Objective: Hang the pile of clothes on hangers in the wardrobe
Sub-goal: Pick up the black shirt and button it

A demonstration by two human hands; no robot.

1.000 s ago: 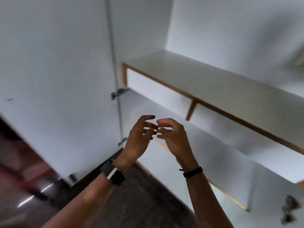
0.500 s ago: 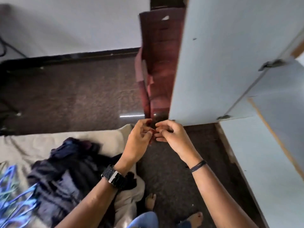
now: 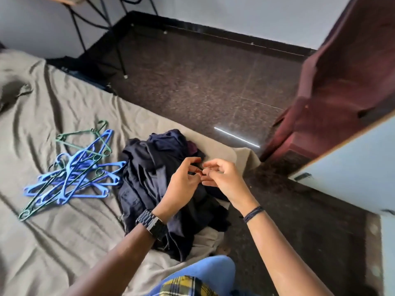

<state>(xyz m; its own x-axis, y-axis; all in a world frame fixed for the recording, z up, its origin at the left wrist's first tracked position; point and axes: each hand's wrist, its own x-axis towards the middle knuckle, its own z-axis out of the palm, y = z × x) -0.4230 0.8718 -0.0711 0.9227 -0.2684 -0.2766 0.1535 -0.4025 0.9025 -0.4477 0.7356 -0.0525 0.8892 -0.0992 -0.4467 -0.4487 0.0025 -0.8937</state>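
A pile of dark navy clothes (image 3: 143,178) lies on the olive-grey bed sheet (image 3: 64,242) near the bed's corner. Left of it sits a tangle of several blue and green plastic hangers (image 3: 72,171). My left hand (image 3: 181,182), with a black watch on its wrist, and my right hand (image 3: 226,180), with a dark wrist cord, hover together above the pile. Their fingertips touch each other, the fingers are loosely curled, and neither holds anything. The white wardrobe door (image 3: 352,167) stands open at the right edge; the wardrobe's inside is out of view.
Dark speckled floor (image 3: 213,82) runs between the bed and the wall. A maroon door (image 3: 346,77) stands at the upper right behind the wardrobe door. Black metal furniture legs (image 3: 119,50) stand at the upper left. My blue trousers show at the bottom.
My view has swung left from the wardrobe's inside down to the bed, bringing the hangers and the whole pile into sight. My hands stayed joined in front of me.
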